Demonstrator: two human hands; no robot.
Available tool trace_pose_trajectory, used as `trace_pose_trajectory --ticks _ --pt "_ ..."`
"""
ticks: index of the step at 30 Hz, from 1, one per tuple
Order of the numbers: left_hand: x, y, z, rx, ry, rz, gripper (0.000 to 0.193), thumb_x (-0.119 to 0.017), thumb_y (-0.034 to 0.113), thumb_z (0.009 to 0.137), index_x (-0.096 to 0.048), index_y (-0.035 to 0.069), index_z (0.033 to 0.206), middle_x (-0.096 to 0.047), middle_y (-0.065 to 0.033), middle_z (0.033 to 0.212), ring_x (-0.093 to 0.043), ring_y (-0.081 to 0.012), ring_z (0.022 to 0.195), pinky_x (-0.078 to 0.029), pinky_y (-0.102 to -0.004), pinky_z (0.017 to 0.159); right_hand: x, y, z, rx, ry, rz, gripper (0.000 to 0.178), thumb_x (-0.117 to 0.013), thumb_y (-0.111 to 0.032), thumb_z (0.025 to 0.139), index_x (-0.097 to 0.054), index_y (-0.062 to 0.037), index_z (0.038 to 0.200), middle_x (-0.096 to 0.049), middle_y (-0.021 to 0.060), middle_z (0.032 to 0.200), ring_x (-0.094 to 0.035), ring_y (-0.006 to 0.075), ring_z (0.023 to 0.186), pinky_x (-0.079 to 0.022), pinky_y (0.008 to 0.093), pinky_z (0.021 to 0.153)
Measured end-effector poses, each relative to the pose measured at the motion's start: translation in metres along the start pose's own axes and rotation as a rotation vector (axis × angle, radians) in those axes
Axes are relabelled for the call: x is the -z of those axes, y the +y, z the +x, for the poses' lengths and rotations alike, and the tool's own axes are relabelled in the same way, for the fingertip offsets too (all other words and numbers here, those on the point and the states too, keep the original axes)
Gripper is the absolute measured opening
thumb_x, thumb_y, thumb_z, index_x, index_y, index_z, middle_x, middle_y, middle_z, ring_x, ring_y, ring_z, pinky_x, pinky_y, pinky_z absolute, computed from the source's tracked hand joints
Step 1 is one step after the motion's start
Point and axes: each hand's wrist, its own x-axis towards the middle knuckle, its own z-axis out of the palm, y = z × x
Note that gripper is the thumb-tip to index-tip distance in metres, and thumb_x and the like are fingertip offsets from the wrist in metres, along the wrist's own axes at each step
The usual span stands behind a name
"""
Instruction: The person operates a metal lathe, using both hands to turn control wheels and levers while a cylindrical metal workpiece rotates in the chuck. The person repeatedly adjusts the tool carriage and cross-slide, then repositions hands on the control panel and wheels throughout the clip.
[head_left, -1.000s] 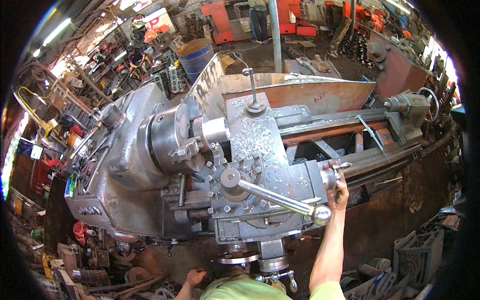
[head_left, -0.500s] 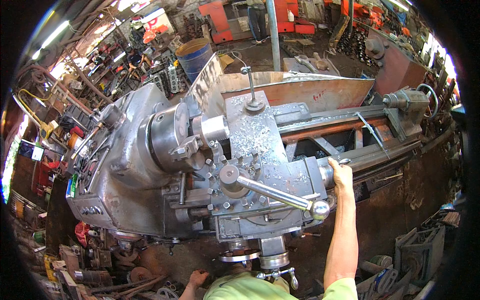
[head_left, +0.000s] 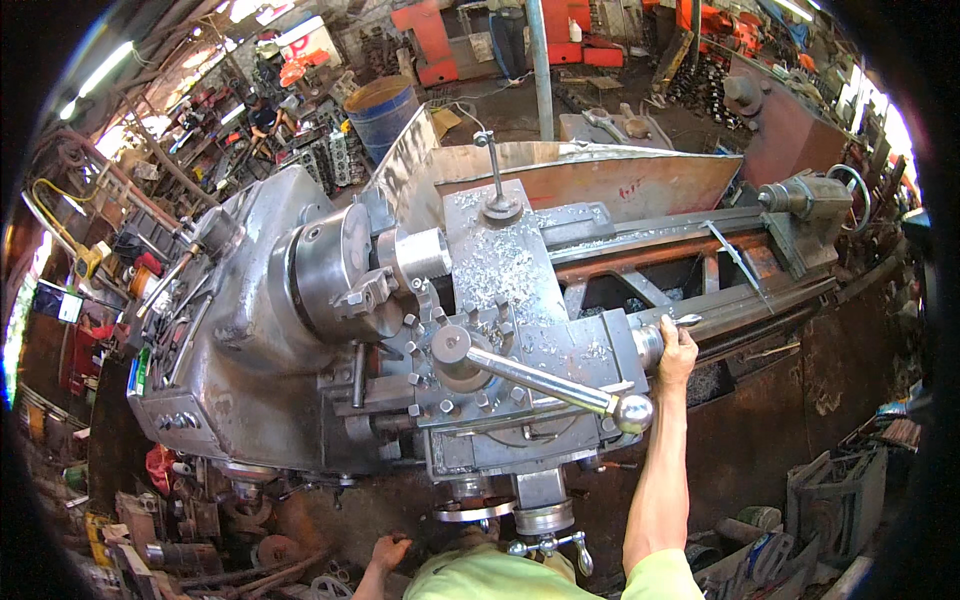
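My right hand (head_left: 676, 357) is closed around the small crank handle (head_left: 688, 321) at the right end of the lathe's top slide (head_left: 590, 365). Low in the view, my left hand (head_left: 390, 550) has its fingers curled, left of the carriage handwheel (head_left: 474, 510); its grip is partly hidden. A long lever with a ball end (head_left: 632, 413) rises from the tool post (head_left: 458, 358), which is ringed by square-headed bolts. In the chuck (head_left: 330, 270) a bright ring-shaped metal workpiece (head_left: 424, 254) is clamped, close to the tool post.
Metal chips cover the cross slide (head_left: 505, 275), where a stand with a round base (head_left: 502, 210) sits. Rightward, a thin bar (head_left: 738, 255) lies across the bed, before the tailstock (head_left: 808, 198). A cross-slide crank (head_left: 550, 545) juts toward me. Scrap parts crowd the floor.
My right hand has turned slightly on the crank handle, and its forearm has swung a little to the left. The view has shifted a little. My left hand stays in about the same place.
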Motion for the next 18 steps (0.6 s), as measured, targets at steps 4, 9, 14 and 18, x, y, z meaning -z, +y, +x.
trace_pose_trajectory --ticks 4,9,14,18 --pt "0.003 -0.014 0.005 0.126 -0.069 -0.027 0.052 -0.064 0.045 0.085 -0.068 0.008 0.122 -0.065 -0.0182 0.126 -0.058 -0.0336 0.122 -0.045 -0.0407 0.103 -0.011 -0.031 -0.006 -0.258 0.030 0.115 0.031 -0.072 -0.021 0.087 -0.066 0.0075 0.098 -0.067 0.0099 0.091 -0.061 0.0169 0.079 -0.049 0.0316 0.073" --pt "0.003 -0.025 0.015 0.061 -0.083 0.068 0.052 -0.063 0.047 0.085 -0.068 0.011 0.123 -0.064 -0.0180 0.126 -0.057 -0.0326 0.123 -0.044 -0.0406 0.104 -0.036 -0.039 -0.004 -0.295 0.261 0.174 0.027 -0.073 -0.015 0.083 -0.064 0.0071 0.096 -0.066 0.0107 0.090 -0.060 0.0185 0.075 -0.050 0.0335 0.070" --pt "0.014 -0.005 0.011 0.044 -0.073 0.045 0.054 -0.063 0.047 0.086 -0.067 0.008 0.123 -0.068 -0.0184 0.117 -0.064 -0.0305 0.111 -0.050 -0.0403 0.095 -0.026 -0.013 -0.010 -0.059 0.180 0.405 0.015 -0.070 -0.010 0.081 -0.063 -0.0013 0.091 -0.063 0.0040 0.086 -0.059 0.0167 0.076 -0.049 0.0317 0.073" --pt "0.035 0.027 -0.001 0.130 0.010 0.014 0.050 -0.068 0.035 0.086 -0.065 0.003 0.123 -0.072 -0.0172 0.106 -0.070 -0.0266 0.095 -0.054 -0.0380 0.083 -0.015 -0.001 -0.015 0.077 -0.030 0.622 0.008 -0.065 -0.014 0.083 -0.065 -0.0071 0.088 -0.060 0.0009 0.082 -0.057 0.0145 0.079 -0.046 0.0283 0.080"
